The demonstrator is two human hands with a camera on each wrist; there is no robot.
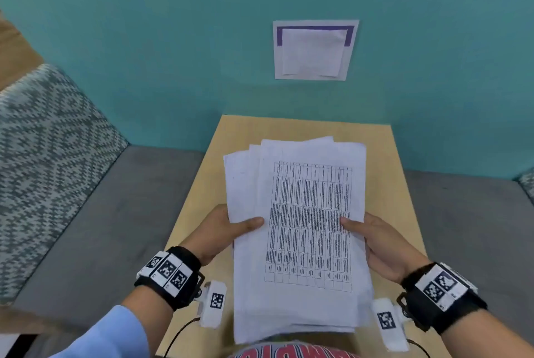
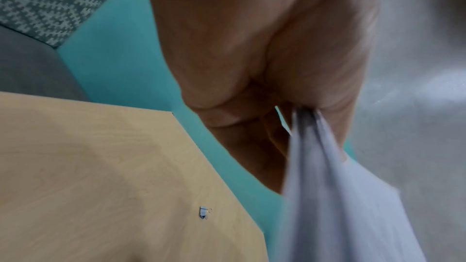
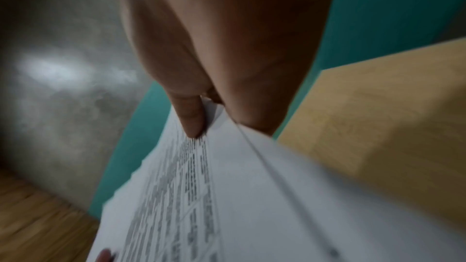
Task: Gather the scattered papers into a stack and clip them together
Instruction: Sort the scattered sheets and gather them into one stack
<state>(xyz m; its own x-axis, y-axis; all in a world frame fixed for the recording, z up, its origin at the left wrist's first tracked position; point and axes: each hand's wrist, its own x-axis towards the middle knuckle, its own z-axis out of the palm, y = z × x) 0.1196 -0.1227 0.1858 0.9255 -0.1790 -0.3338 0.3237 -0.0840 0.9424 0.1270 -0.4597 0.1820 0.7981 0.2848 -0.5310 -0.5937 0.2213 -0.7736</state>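
Above the bench [image 1: 199, 184], left hand [image 1: 228, 230] and right hand [image 1: 381, 245] pinch the papers [image 1: 300, 213] (edges uneven): tap them square before fetching the clip [image 2: 204, 212].

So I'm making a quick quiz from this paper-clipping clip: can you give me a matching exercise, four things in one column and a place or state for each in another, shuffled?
Things:
1. stack of papers
2. binder clip
3. left hand
4. sheet with purple border

Places or states:
A. fixed to the teal wall
B. lying alone on the wooden table
C. gripping the stack's left edge
D. held off the table by both hands, edges uneven

Pairs: 1-D, 2-B, 3-C, 4-A

The right hand grips the opposite edge.
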